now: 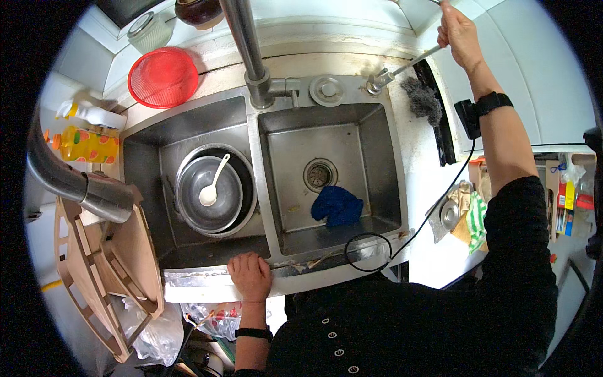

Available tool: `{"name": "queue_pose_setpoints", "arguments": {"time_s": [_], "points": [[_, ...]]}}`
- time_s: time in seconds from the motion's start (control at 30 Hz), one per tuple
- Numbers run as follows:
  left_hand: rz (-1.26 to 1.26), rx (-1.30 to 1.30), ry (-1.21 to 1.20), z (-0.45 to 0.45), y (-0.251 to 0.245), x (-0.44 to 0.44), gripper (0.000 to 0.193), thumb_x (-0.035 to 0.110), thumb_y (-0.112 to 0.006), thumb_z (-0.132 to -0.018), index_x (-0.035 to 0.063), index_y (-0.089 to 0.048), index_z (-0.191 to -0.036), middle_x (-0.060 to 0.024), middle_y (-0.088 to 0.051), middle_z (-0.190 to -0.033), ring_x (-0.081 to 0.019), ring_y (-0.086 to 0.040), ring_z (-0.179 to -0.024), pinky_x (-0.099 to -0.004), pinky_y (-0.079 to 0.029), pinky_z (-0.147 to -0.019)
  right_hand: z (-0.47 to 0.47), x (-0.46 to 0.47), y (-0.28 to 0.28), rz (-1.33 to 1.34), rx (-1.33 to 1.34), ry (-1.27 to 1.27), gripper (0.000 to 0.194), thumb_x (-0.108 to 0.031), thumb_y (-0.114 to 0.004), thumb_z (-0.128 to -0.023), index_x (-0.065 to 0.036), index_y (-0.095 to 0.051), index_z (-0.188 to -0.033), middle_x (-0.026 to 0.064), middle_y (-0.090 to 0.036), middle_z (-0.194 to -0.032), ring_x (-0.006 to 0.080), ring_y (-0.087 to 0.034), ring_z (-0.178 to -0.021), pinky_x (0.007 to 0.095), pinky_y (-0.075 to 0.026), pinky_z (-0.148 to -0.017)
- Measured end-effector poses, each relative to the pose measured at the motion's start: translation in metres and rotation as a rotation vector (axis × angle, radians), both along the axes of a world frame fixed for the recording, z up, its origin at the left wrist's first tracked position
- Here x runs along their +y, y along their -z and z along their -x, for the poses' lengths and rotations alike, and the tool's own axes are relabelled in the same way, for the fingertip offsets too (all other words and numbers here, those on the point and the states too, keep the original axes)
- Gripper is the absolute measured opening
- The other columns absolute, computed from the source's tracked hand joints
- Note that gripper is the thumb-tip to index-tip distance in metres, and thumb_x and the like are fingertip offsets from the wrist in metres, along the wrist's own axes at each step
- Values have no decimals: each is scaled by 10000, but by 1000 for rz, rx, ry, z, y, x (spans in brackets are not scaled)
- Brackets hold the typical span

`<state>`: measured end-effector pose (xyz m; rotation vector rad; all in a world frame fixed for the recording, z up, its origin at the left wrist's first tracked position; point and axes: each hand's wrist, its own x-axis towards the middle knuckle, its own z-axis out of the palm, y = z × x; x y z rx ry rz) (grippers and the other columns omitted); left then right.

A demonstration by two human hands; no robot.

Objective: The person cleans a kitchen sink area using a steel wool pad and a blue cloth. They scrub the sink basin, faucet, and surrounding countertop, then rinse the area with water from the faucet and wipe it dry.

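Note:
My left hand [250, 277] rests on the front edge of the steel double sink [257, 155], fingers curled over the rim, holding nothing. My right hand [459, 38], at the upper right, grips a thin metal rod [419, 58] whose lower end meets a small metal fitting [379, 81] at the sink's back right corner. In the left basin sit nested metal bowls [198, 181] with a cream plastic spoon [215, 181] in the top one. A dark blue cloth [337, 206] lies in the right basin beside the drain strainer [320, 175].
Behind the sink are a faucet [259, 89], drain cover [327, 90] and red mesh basket [163, 77]. Bottles [89, 145] stand left, near a wooden rack [108, 278]. A grey scrubber [422, 101] lies right; a black cable [435, 205] hangs from my right wrist.

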<state>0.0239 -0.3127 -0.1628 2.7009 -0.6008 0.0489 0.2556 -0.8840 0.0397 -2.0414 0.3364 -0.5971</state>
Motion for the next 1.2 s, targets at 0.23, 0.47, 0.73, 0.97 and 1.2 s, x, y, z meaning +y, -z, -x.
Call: {"name": "queue_pose_setpoints", "arguments": {"time_s": [0.23, 0.47, 0.73, 0.97, 1.2], "points": [[-9, 13, -22, 0, -1, -2, 103, 108, -590, -791, 41, -571, -868, -110, -596, -920, -305, -538, -885, -463, -398, -870, 25, 3, 7, 563, -82, 41, 622, -505, -713, -817, 25, -588, -1117, 96, -627, -868, 163, -585, -714, 292, -474, -610], [-17, 8, -30, 0, 1, -2, 111, 111, -590, -788, 37, -568, -869, -114, -589, -909, -307, -533, -880, -464, -399, -858, 67, 87, 115, -241, 349, 336, 942, -617, -779, -662, 152, -507, -1132, 174, -615, -921, 176, -612, -631, 270, -503, -428], [-29, 15, -29, 1, 1, -1, 122, 113, -586, -794, 34, -577, -886, -112, -591, -904, -305, -537, -871, -464, -403, -858, -6, 118, 159, 69, 544, 553, 453, -245, -768, -721, 147, -594, -866, 215, -638, -790, 219, -656, -606, 322, -535, -453], [-11, -9, -22, 1, 2, 0, 121, 118, -594, -796, 38, -573, -884, -108, -587, -896, -303, -535, -865, -467, -402, -876, 5, 85, 148, -647, 250, 277, 104, 107, -517, -739, 76, -527, -838, 174, -563, -810, 239, -575, -593, 393, -546, -467], [-10, 12, -20, 0, 1, -1, 107, 117, -562, -810, 45, -563, -889, -110, -586, -853, -316, -534, -849, -482, -392, -873, 25, 84, 146, -1010, 188, 219, 89, -4, -553, -821, -17, -509, -897, 135, -529, -886, 258, -509, -648, 382, -488, -511]]}}
